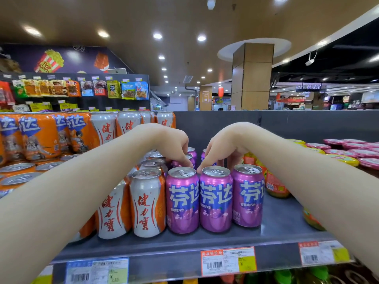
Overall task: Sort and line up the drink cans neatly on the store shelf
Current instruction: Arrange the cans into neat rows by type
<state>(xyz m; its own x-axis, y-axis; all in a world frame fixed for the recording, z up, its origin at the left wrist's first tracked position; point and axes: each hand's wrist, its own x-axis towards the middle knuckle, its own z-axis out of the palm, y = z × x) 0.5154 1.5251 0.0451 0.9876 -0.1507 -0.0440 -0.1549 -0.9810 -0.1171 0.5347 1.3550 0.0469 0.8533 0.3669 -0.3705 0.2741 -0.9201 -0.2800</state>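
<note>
Both hands reach over the front row of cans on the grey metal store shelf (283, 220), wrists high, fingers pointing down

Left hand (174, 144): fingers curled, tips coming down just behind the rim of the left purple grape-soda can (182, 199). Cannot tell whether it pinches that rim or a can in the row behind; the grip itself is hidden

Right hand (223, 144): index tip touching the back rim of the middle purple grape-soda can (215, 198), other fingers dropping behind it toward the second row. Loosely curled, not wrapped round any can that shows

Front row: three purple cans stand upright, side by side, labels forward. The right purple can (248, 194) sits a touch further back than its two neighbours. To their left, the white-and-orange sports-drink cans (147, 203) continue the row, then orange soda cans (39, 136) stacked higher. More purple cans (191, 153) stand behind, half hidden by the hands

Step in hand, as I judge it: drawing the purple cans into a straight front line

Doing it well:
- press low on the back wall rather than the rim, so cans slide and do not tip
- move both cans together, evenly
- stop level with the white-and-orange neighbour, short of the shelf lip above the orange-edged price label (228, 261)
- keep labels square to the aisle
- then bring the right purple can forward to match
</note>
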